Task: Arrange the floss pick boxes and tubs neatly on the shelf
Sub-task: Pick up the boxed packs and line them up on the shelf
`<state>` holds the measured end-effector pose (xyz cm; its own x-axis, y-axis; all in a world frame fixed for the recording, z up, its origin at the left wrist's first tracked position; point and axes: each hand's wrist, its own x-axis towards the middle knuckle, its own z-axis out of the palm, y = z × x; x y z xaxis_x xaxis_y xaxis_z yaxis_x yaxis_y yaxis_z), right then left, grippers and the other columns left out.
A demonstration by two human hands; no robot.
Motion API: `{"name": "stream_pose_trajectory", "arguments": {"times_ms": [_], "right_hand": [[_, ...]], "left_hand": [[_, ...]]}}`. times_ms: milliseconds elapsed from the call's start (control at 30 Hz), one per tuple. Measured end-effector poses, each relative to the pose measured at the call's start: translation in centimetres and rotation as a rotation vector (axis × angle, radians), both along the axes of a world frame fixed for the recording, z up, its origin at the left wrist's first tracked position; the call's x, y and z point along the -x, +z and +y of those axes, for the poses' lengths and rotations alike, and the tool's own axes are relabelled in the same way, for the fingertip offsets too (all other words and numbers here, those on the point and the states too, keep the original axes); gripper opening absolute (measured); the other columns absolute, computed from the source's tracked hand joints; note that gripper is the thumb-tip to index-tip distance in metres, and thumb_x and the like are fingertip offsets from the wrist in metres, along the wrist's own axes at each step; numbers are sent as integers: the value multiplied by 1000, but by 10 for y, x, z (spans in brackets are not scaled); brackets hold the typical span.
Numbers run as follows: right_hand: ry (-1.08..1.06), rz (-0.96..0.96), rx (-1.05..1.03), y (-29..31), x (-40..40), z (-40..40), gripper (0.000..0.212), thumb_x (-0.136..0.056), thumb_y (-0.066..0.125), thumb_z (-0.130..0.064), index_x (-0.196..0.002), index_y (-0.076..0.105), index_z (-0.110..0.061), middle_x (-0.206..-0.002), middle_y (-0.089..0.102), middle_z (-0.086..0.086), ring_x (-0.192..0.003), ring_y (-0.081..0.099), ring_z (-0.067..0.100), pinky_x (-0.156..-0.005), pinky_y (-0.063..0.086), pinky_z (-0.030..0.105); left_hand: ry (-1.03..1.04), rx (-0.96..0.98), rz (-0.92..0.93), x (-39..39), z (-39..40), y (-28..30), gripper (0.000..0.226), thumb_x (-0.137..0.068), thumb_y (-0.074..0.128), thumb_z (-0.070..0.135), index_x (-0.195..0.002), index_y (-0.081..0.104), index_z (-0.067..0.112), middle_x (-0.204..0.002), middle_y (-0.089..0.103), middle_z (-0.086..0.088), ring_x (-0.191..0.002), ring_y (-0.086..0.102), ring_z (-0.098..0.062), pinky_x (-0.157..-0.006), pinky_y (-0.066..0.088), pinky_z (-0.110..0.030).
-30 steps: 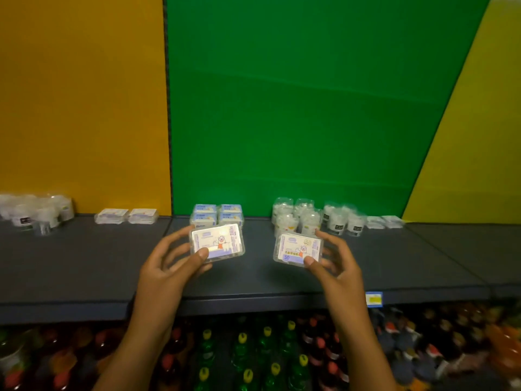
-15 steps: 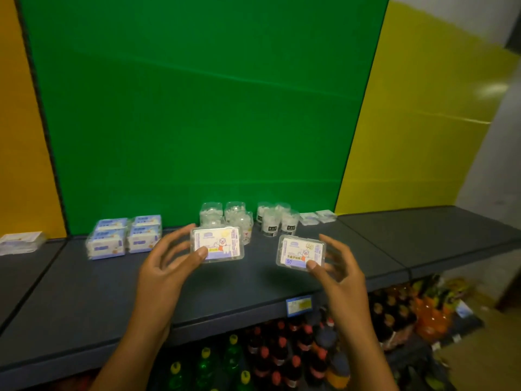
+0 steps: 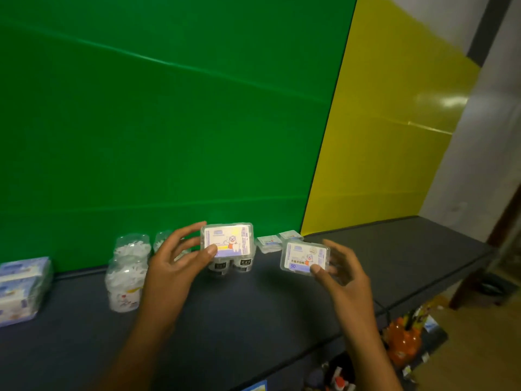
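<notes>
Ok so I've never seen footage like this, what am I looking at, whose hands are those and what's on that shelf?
There is no machine here. A person wears a camera on the head, so you see their own two hands from above. The left hand holds one clear floss pick box and the right hand holds another, both lifted above a dark shelf. On the shelf stand clear tubs of floss picks, stacked boxes at the left edge, and flat packs by the green wall.

Your dark shelf [image 3: 253, 320] carries stacked boxes [image 3: 21, 289] at its left edge, clear tubs [image 3: 127, 280] mid-back, flat packets [image 3: 270, 243] further right.
</notes>
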<state>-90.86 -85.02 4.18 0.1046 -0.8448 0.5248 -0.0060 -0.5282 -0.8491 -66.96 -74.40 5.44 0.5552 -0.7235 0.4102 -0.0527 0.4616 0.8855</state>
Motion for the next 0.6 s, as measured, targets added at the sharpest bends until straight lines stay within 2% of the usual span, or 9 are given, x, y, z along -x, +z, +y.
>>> {"name": "stream_pose_trajectory", "arguments": {"times_ms": [100, 233, 433, 600], "right_hand": [[-21, 7, -18, -8, 8, -25, 43, -83, 71, 4, -117, 63, -19, -108, 71, -5, -94, 66, 4, -75, 52, 14], [-33, -10, -19, -9, 15, -53, 42, -83, 70, 5, -118, 62, -16, -105, 71, -7, -90, 66, 0, -72, 50, 10], [7, -51, -41, -14, 24, -106, 42, -84, 69, 5, -118, 61, -17, -105, 71, -5, -90, 67, 1, -72, 51, 11], [92, -34, -60, -14, 32, -160, 43, -85, 70, 1, -121, 61, -20, -106, 71, -6, -95, 68, 7, -72, 54, 17]], "left_hand": [[-20, -26, 1, 8, -31, -6, 41, -80, 70, 4, -118, 62, 19, -104, 73, 0, -95, 69, -7, -73, 54, -15], [-41, -70, -28, 19, -60, -7, 40, -82, 69, 5, -119, 62, 18, -102, 73, 3, -92, 67, 2, -68, 52, -11], [12, -98, -58, 35, -95, -4, 38, -83, 68, 4, -118, 62, 19, -105, 69, 2, -87, 67, 4, -68, 51, -10], [91, -88, -13, 57, -124, -5, 40, -83, 68, 4, -119, 62, 18, -103, 73, -1, -93, 71, -16, -82, 57, -25]]}}
